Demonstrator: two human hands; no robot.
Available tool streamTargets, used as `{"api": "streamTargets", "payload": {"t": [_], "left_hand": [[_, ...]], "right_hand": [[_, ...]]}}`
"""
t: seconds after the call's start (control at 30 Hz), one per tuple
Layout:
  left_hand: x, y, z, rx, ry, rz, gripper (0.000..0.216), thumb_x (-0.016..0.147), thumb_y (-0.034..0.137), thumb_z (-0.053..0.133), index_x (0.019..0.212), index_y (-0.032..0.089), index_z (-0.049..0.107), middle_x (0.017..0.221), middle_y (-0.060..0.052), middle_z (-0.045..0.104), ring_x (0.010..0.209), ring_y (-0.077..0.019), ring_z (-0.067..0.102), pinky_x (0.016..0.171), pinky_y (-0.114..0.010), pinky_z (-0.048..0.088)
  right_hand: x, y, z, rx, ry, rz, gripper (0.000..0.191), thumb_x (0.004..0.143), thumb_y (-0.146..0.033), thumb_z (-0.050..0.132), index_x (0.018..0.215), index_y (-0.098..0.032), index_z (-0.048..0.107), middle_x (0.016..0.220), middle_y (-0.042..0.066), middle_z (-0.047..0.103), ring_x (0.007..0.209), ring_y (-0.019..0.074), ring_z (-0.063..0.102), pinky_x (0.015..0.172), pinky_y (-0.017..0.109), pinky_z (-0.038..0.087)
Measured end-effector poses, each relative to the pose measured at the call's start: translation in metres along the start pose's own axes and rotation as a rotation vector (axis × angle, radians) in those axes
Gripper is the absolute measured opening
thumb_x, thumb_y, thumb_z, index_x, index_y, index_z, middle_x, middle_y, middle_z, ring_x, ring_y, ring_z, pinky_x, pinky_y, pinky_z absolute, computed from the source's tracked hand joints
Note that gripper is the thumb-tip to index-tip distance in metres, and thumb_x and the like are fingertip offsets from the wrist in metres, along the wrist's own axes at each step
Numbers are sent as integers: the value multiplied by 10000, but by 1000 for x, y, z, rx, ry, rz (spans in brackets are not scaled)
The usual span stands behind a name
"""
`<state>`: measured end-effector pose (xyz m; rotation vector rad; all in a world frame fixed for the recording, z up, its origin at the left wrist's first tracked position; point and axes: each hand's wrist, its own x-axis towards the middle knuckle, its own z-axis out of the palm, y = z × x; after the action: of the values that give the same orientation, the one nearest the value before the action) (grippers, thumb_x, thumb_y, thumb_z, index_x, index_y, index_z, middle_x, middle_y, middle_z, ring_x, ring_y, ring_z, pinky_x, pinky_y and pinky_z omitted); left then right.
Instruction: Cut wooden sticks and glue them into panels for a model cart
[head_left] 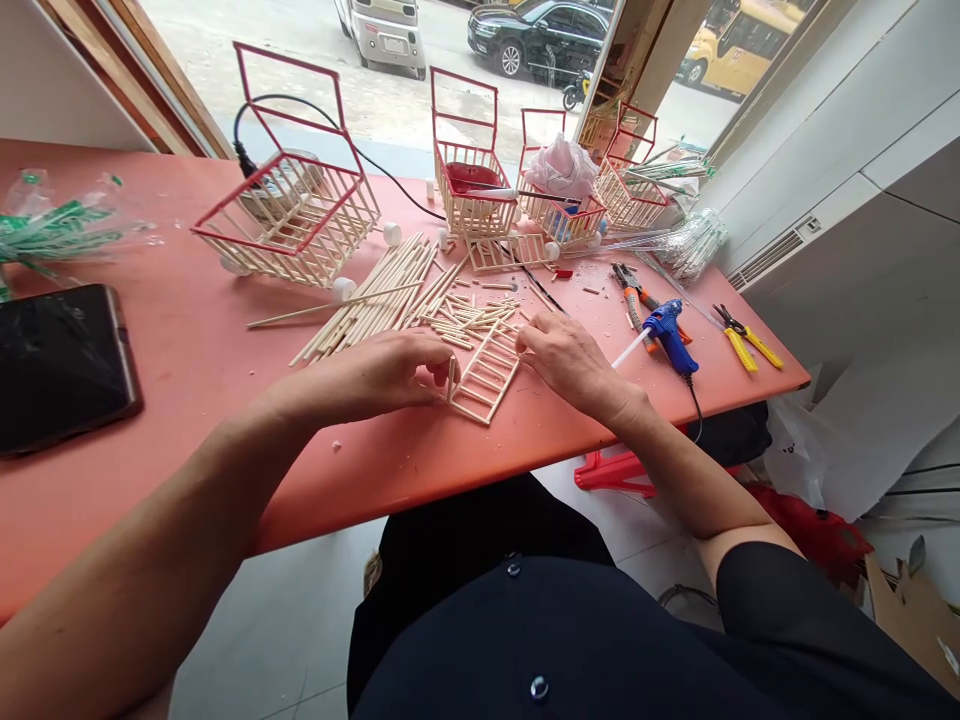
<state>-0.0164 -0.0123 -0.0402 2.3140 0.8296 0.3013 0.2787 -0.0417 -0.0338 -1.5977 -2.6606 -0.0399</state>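
A small ladder-like grid of pale wooden sticks (486,375) lies flat on the orange table (187,350). My left hand (390,372) rests at the grid's left edge, its fingers pinched on a short upright stick there. My right hand (564,358) lies at the grid's upper right corner with its fingers curled onto the frame. Just beyond both hands lies a heap of long and short loose sticks (390,295).
Several stick carts with red frames stand along the back: a big one (292,215) and smaller ones (472,195). A blue glue gun (670,335), orange pliers (636,292) and yellow cutters (746,342) lie to the right. A dark tablet (64,365) lies at left.
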Motion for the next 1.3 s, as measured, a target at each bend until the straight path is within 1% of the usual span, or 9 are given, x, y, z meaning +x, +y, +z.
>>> {"api": "streamTargets", "payload": {"t": [0.23,0.4,0.5,0.73,0.83,0.93,1.07,1.2,1.3], "left_hand": [[2,-7,4,64,112,-9,207,972,379,681,986,247,840,1043,-69,851,934,-245,757,869,-334,573],[3,-14,8,156,255,-130,245,911,354,652,1052,260,829,1076,-59,846,979,-267,765,937,-360,589],[4,-15,5,145,290,-198,335,850,363,681,1127,266,843,1120,-62,854,994,-282,781,957,-372,607],[7,-12,7,90,341,-274,305,846,434,652,982,263,865,1038,-70,881,917,-278,791,918,-376,624],[7,-10,11,70,359,-271,306,851,438,657,971,260,875,1015,-73,889,899,-273,784,903,-370,624],[6,-8,11,58,365,-272,291,859,430,671,957,255,883,1022,-75,902,901,-271,784,906,-366,624],[5,-4,10,54,345,-267,261,895,393,685,958,252,895,1025,-62,915,910,-261,796,977,-372,624],[5,-5,11,83,344,-231,238,934,349,688,950,251,904,1041,-59,927,933,-266,813,1009,-385,631],[5,-7,13,101,369,-187,232,958,345,694,939,264,911,1049,-47,935,964,-272,819,1029,-392,632]], "right_hand": [[-14,1,-5,-67,-56,18,170,1146,-115,642,1144,-152,809,1192,174,782,1122,302,660,947,380,414],[-26,5,-5,-33,-22,-15,77,1114,-143,735,1085,-169,802,1122,145,776,1096,297,634,934,366,378],[-29,7,-6,-24,-24,-20,76,1112,-142,744,1067,-171,797,1109,135,775,1075,287,627,916,359,364],[-37,9,-12,-13,-78,19,32,1086,-157,804,1063,-173,787,1109,123,778,1047,271,657,912,358,372],[-38,11,-13,80,-35,10,56,1085,-168,802,1042,-190,774,1089,105,778,1045,266,673,935,360,399],[-29,10,-9,270,52,-17,52,1106,-181,763,1058,-193,778,1097,96,791,1023,242,691,949,350,447],[-4,1,1,563,126,-71,108,1134,-243,727,1152,-177,811,1135,89,823,929,196,707,912,329,507],[20,-11,11,663,153,-113,166,1126,-319,756,1157,-173,829,1124,88,845,947,197,714,917,327,517],[31,-18,15,693,136,-135,162,1119,-322,749,1123,-177,822,1090,78,839,932,192,690,914,321,508]]}}
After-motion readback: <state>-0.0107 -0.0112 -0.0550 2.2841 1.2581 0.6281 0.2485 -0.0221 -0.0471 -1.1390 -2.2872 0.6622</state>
